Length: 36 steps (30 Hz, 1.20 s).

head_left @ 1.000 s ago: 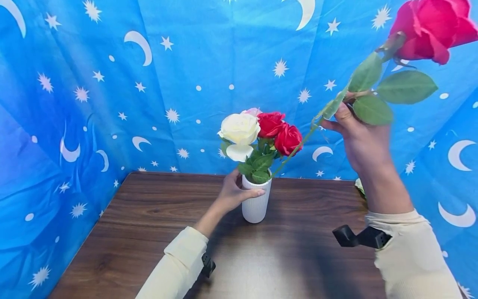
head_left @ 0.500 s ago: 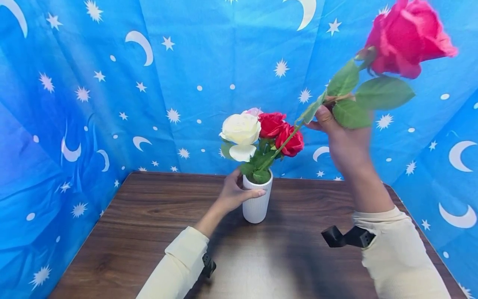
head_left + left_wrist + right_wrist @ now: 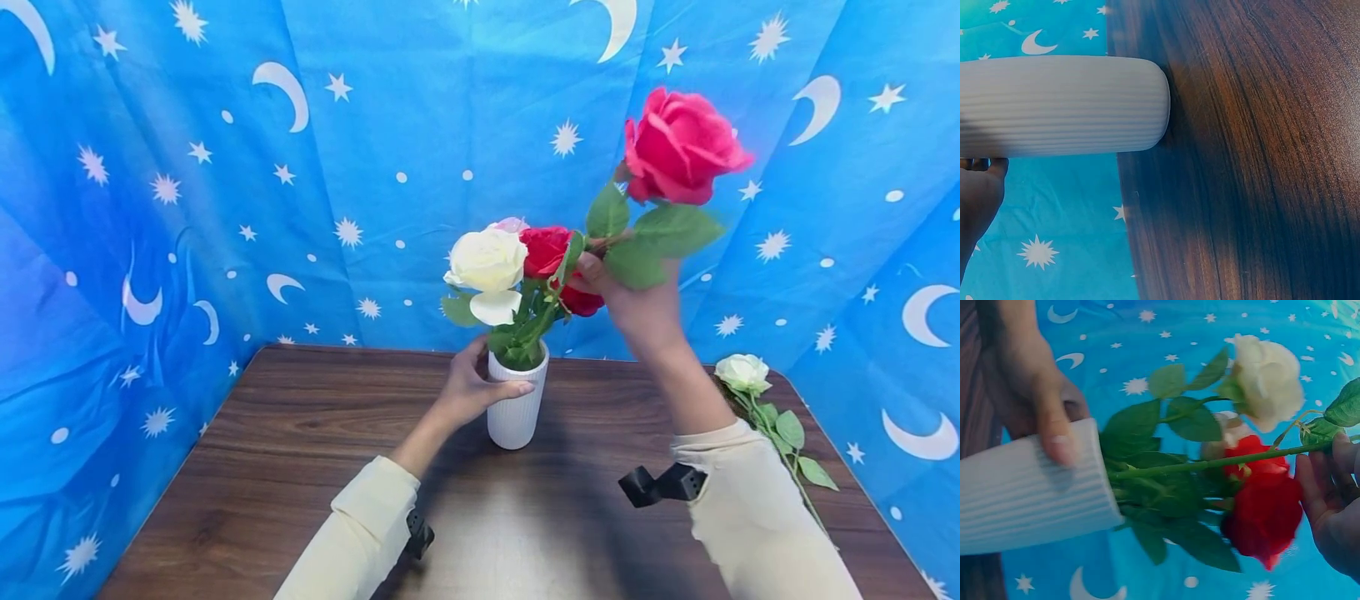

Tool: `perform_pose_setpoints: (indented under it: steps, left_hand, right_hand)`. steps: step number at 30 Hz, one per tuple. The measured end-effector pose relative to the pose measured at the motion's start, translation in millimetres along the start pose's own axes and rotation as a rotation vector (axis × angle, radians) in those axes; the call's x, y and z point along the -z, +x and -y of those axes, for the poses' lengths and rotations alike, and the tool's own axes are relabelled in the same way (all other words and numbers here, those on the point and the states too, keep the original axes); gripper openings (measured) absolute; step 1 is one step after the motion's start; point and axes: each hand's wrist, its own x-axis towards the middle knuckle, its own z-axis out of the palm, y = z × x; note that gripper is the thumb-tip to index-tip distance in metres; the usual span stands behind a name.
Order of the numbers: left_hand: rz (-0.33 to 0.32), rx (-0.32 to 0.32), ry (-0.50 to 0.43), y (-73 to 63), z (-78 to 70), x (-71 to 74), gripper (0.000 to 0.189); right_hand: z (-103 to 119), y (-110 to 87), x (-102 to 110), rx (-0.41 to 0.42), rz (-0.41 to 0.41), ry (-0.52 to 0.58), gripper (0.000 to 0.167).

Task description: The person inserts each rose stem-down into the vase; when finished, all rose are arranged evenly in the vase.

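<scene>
A white ribbed vase (image 3: 517,417) stands upright on the table, and my left hand (image 3: 468,390) grips it near the rim, thumb across the front. In it are a cream-white rose (image 3: 487,260), red roses (image 3: 546,252) and a pale pink bloom partly hidden behind them. My right hand (image 3: 645,308) pinches the stem of a large pinkish-red rose (image 3: 682,150), tilted with its bloom up and to the right. The right wrist view shows that stem (image 3: 1210,465) running down among the leaves at the vase's mouth; its lower end is hidden there.
On the right side of the dark wooden table (image 3: 315,433) lies another white rose (image 3: 742,372) with a long leafy stem, partly behind my right sleeve. A blue cloth (image 3: 420,108) with moons and stars hangs close behind the table and along its sides.
My right hand has brought the pinkish-red rose down and to the left, its stem now lowered into the vase's mouth. The white rose on the table has come into view. The left hand and vase stay put.
</scene>
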Motion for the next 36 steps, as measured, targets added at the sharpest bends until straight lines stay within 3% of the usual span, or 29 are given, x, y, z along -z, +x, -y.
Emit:
perform_pose_setpoints:
  steps: [4,11,18,21,25,31,36]
  left_hand:
    - [0.008,0.01,0.005,0.4,-1.3,-1.4,0.07]
    - [0.026,0.012,-0.015,0.4,-2.8,-0.9,0.073]
    - [0.022,-0.003,-0.014,-0.2,-2.7,-1.3,0.068]
    - [0.028,0.003,0.006,-0.2,-3.3,-1.0,0.071]
    - [0.018,0.0,0.02,0.1,-3.0,0.6,0.072]
    - [0.03,-0.003,0.025,1.0,-0.1,1.4,0.073]
    - [0.035,-0.018,0.02,1.4,1.8,0.8,0.07]
  right_hand:
    - [-12.9,-7.3,-7.7,-0.003,-0.014,-0.109,0.026]
    - [-29.8,-20.7,-24.8,-0.063,0.055,-0.159,0.036]
    - [-66.4,-42.5,-28.2,-0.137,0.135,-0.37,0.039]
    - [-74.5,-48.5,-27.3,-0.149,0.148,-0.42,0.048]
    - [-75.1,-48.2,-28.6,-0.127,0.188,-0.417,0.057]
    - [-73.0,-49.9,-27.4,-0.132,0.204,-0.407,0.057]
    - [-72.0,-54.1,-23.9,-0.087,0.215,-0.426,0.058]
